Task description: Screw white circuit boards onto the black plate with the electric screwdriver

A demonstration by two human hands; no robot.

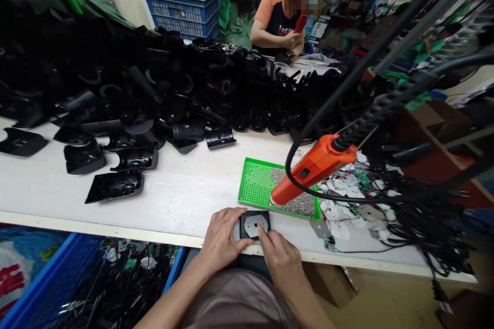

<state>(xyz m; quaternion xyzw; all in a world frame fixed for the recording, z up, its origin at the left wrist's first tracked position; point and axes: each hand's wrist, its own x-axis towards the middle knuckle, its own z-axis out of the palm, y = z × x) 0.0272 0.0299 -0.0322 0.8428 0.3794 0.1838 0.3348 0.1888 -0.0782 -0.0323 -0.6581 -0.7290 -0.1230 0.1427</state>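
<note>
The 2 hands, left (223,236) and right (281,261), are apart: the left grips the block (243,224) at its side, the right touches the plate (252,226) on top. The block sits at the table's (185,180) near edge. Just beyond are 1 green tray (255,181) of screws (304,203) and 1 orange screwdriver (313,167).

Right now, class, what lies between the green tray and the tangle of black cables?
White pieces and small green circuit boards, scattered on the bench; the head view shows it.
</note>
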